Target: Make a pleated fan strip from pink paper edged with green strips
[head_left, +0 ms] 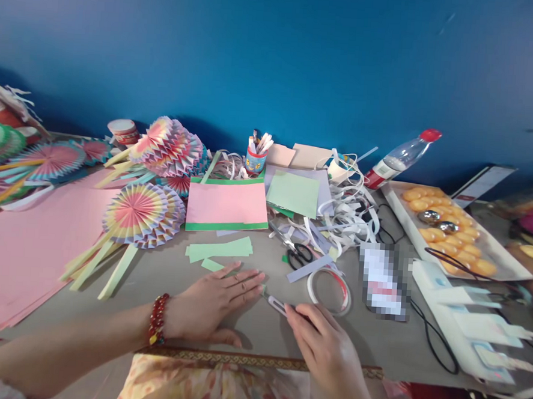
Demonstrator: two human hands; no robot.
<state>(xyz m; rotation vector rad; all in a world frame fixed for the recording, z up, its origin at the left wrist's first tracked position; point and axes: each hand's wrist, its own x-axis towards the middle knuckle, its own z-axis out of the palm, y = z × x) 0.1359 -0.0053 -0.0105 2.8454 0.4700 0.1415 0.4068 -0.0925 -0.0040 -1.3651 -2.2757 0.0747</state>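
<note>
My left hand [217,305] lies flat on the grey table, fingers stretched to the right. Under it is pale green paper, mostly covered; a small bit shows past the fingertips. My right hand [323,341] grips a utility knife [278,305] with a pale handle, its tip pointing left at that bit of paper. Just beyond my left hand, cut green paper strips [221,249] lie loose. A roll of double-sided tape [310,284] rests flat beyond my right hand, and black-handled scissors [300,256] lie behind the tape.
Folded paper fans [141,213] and pink sheets [42,240] spread over the left. Paper stacks [228,203], a pen cup [256,160] and curled paper scraps [353,214] sit behind. At right are a bottle [397,162], a tray of orange objects [397,198] and a power strip [440,306].
</note>
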